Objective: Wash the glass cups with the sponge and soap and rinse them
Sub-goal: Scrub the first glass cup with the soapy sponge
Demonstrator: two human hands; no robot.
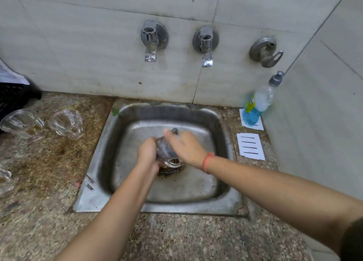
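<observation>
**Scrubbing one cup over the sink, rinse yet to come**

I am holding a cup (165, 150) over the drain, at the centre of the frame, low inside the sink (94, 199). My left hand (147, 152) is gripping it from the left, with the fingers curled round its side. My right hand (186, 144) is lying across the cup's top and right side. It is blurred, so I cannot tell whether its fingers are spread or pinching anything. A dark scrap (174, 131) is showing at their far edge, and I am guessing it is the sponge.

I am judging this to be the soaping step. No water is coming from the taps, and the cup is looking cloudy rather than clear. The next move is calling for a free hand to open a tap, and then for the cup to be turned under the stream.

Here is what I am counting:
- **Cups:** four in view. One is in my hands, two (23, 123) (66, 123) are on the counter at middle left, and one (5, 178) is cut off by the left edge.
- **Taps:** three on the wall across the upper middle (152, 40) (206, 44) (267, 52).
- **Soap:** one bottle (255, 105) at the right.
- **Trays:** two white slotted ones, one (253, 125) under the soap and one (250, 146) just below it.
</observation>
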